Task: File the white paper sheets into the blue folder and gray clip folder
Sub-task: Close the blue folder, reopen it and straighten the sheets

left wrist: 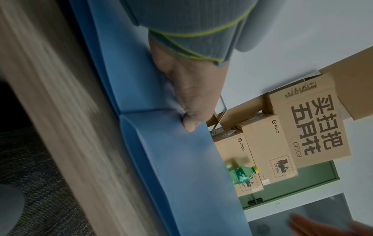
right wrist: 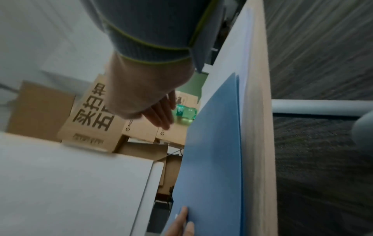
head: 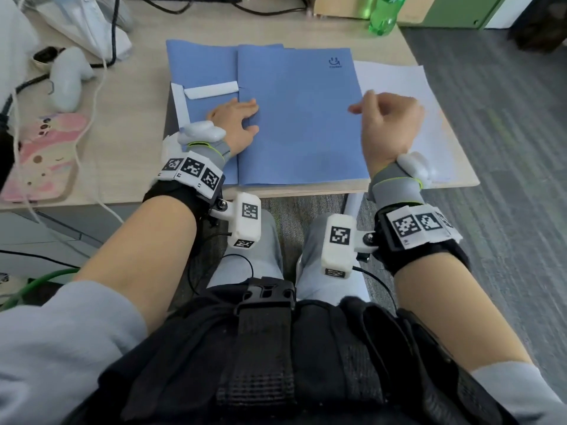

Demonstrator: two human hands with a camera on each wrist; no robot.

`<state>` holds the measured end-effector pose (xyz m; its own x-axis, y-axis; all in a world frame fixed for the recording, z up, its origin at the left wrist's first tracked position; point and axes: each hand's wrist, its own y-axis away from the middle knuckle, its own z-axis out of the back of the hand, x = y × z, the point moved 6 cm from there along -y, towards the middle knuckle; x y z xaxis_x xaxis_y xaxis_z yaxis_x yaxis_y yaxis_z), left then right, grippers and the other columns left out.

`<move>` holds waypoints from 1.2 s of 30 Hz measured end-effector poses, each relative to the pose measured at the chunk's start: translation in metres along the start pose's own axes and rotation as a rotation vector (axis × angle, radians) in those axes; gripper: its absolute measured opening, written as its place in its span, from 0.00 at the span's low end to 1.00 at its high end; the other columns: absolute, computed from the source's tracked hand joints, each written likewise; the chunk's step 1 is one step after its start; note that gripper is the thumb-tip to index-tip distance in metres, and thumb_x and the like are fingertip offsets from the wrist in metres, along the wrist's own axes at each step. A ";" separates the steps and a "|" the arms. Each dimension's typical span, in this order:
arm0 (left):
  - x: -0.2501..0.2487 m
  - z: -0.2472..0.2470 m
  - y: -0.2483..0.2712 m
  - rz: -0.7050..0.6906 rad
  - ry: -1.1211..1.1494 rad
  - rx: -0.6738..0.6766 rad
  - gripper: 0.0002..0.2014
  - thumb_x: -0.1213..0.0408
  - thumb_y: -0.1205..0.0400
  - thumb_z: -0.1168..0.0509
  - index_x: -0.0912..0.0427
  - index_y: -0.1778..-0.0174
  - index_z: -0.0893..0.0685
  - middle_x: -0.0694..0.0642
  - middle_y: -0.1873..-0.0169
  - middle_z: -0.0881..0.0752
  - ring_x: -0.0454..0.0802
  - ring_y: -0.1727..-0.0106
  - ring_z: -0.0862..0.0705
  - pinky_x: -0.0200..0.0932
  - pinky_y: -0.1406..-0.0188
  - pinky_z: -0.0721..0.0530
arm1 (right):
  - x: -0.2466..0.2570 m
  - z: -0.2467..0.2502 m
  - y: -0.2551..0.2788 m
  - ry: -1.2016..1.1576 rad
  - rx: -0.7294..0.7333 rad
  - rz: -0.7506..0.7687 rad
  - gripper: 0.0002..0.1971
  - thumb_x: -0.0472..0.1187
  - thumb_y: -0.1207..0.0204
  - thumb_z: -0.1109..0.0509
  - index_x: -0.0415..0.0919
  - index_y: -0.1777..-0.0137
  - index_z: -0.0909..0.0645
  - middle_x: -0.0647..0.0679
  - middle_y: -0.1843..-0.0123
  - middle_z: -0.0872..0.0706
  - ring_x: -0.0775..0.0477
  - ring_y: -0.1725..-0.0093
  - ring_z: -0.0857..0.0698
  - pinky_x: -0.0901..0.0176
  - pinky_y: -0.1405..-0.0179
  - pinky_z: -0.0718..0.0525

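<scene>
The blue folder lies on the desk, its right flap with a small smiley logo lying flat. White strips show on its left part. My left hand rests flat on the folder at the fold, fingers reaching onto the right flap, thumb pressing the blue surface. My right hand hovers above the folder's right edge with relaxed fingers and holds nothing. White paper sheets stick out from under the folder on the right. The gray clip folder shows in no view.
A green bottle stands at the back of the desk. A white controller, a pink phone case and cables lie at the left. Cardboard boxes are stacked behind. The desk's front edge is close to my knees.
</scene>
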<state>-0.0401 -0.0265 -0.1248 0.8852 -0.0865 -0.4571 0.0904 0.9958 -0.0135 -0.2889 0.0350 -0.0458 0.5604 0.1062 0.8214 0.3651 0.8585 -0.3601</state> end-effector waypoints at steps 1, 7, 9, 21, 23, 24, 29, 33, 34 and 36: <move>0.000 -0.001 0.000 0.004 0.009 -0.001 0.24 0.61 0.17 0.38 0.53 0.23 0.30 0.47 0.21 0.33 0.51 0.17 0.41 0.49 0.18 0.44 | 0.002 -0.014 -0.001 0.109 0.103 0.000 0.20 0.47 0.31 0.40 0.33 0.67 0.12 0.40 0.76 0.17 0.41 0.72 0.24 0.55 0.71 0.29; -0.001 0.006 0.000 0.052 0.053 -0.027 0.24 0.61 0.21 0.34 0.51 0.27 0.25 0.45 0.23 0.29 0.48 0.19 0.36 0.49 0.19 0.40 | -0.002 -0.076 -0.002 0.306 0.506 -0.023 0.12 0.42 0.28 0.33 0.40 0.50 0.11 0.42 0.50 0.10 0.41 0.46 0.15 0.55 0.46 0.17; -0.001 0.011 -0.002 0.080 0.102 -0.043 0.23 0.61 0.24 0.32 0.50 0.31 0.21 0.44 0.26 0.25 0.47 0.22 0.31 0.48 0.21 0.36 | -0.001 -0.093 -0.003 0.332 0.594 0.001 0.15 0.43 0.27 0.32 0.44 0.42 0.13 0.45 0.40 0.12 0.44 0.36 0.18 0.56 0.38 0.20; 0.007 0.044 -0.030 0.097 0.154 -0.139 0.18 0.62 0.27 0.29 0.54 0.40 0.15 0.54 0.40 0.14 0.53 0.36 0.19 0.42 0.39 0.23 | 0.012 -0.162 -0.020 0.560 0.780 0.213 0.28 0.58 0.31 0.27 0.64 0.30 0.26 0.50 0.28 0.32 0.41 0.28 0.36 0.49 0.31 0.37; 0.017 0.060 -0.035 0.159 0.006 -0.265 0.18 0.61 0.23 0.35 0.53 0.36 0.18 0.56 0.35 0.18 0.58 0.30 0.26 0.47 0.37 0.26 | 0.007 -0.164 -0.023 0.518 0.772 0.181 0.27 0.58 0.32 0.26 0.64 0.31 0.26 0.50 0.29 0.33 0.42 0.28 0.36 0.50 0.30 0.39; 0.022 0.063 -0.038 0.193 -0.088 -0.259 0.18 0.60 0.21 0.37 0.54 0.34 0.20 0.57 0.34 0.20 0.60 0.29 0.29 0.50 0.37 0.28 | 0.005 -0.165 -0.023 0.494 0.766 0.168 0.27 0.57 0.32 0.26 0.64 0.32 0.26 0.50 0.30 0.33 0.43 0.28 0.36 0.50 0.30 0.41; 0.029 0.055 -0.055 0.210 -0.222 -0.050 0.13 0.60 0.19 0.38 0.56 0.40 0.17 0.63 0.39 0.19 0.64 0.35 0.25 0.54 0.42 0.25 | -0.004 -0.166 -0.026 0.490 0.734 0.058 0.33 0.60 0.37 0.25 0.67 0.30 0.31 0.53 0.21 0.42 0.44 0.19 0.49 0.33 0.23 0.58; 0.030 0.048 -0.063 0.222 -0.146 0.048 0.08 0.55 0.19 0.38 0.52 0.50 0.16 0.61 0.52 0.15 0.65 0.51 0.19 0.48 0.51 0.21 | -0.020 -0.168 -0.031 0.514 0.795 -0.087 0.50 0.70 0.46 0.26 0.71 0.23 0.45 0.57 0.16 0.61 0.41 0.16 0.65 0.23 0.23 0.60; 0.031 0.048 -0.063 0.232 -0.135 0.076 0.09 0.53 0.18 0.39 0.51 0.59 0.18 0.60 0.60 0.18 0.63 0.59 0.22 0.45 0.58 0.24 | -0.022 -0.169 -0.031 0.498 0.813 -0.103 0.51 0.70 0.47 0.26 0.71 0.23 0.47 0.57 0.16 0.63 0.40 0.17 0.67 0.25 0.22 0.57; 0.033 0.049 -0.064 0.263 -0.132 0.111 0.20 0.51 0.17 0.42 0.55 0.74 0.28 0.58 0.74 0.29 0.59 0.69 0.31 0.43 0.70 0.36 | -0.023 -0.168 -0.030 0.488 0.833 -0.119 0.52 0.70 0.46 0.26 0.71 0.22 0.50 0.58 0.16 0.65 0.40 0.17 0.68 0.26 0.21 0.56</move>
<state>0.0054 -0.0943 -0.0950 0.9359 0.1630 -0.3122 -0.1065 0.9759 0.1905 -0.1876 -0.0776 -0.1281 0.8692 -0.0633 0.4904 -0.0980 0.9501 0.2962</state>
